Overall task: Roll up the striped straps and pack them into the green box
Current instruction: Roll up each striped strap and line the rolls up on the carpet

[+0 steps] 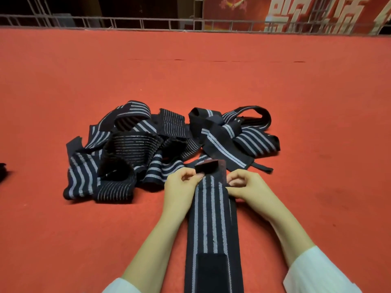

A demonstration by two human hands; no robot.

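So the strap (211,218) being worked lies flat on the red carpet (211,81), running from the bottom of the view up between both hands, its far end (208,167) folded back into a first little turn. The left hand (179,191) pinches the left edge just below that fold and the right hand (247,187) pinches the right edge, fingers curled onto the fabric. Biggest risk imo: that first turn looks loose and a bit skewed, so if 1 side rolls tighter the thing will cone out and pack badly. Stretchy weave could spring open if either pinch slips. The black patch (212,269) near the bottom might snag too. The loose pile (148,149) sits just beyond the hands, so a stray end could get caught in. Green box isn't in view.
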